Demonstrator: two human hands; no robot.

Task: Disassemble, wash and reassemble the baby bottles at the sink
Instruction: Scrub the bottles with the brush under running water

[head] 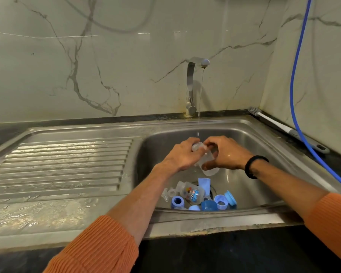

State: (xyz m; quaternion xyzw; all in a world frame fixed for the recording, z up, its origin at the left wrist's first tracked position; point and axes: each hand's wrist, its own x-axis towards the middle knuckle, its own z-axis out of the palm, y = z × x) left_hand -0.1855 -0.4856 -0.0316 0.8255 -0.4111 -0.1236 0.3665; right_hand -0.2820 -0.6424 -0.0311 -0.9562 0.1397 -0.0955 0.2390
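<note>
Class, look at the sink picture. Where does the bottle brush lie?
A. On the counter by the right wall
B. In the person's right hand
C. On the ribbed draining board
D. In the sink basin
A: the bottle brush lies on the dark counter along the right wall, outside the sink.

We see a blue hose (292,79) hanging down the marble wall (126,56) at right, and our black wristband (254,166) below it.

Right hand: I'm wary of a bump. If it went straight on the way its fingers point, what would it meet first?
The right hand points leftward across the clear bottle it holds, so it would likely meet the left hand first; depth is unclear.
</note>
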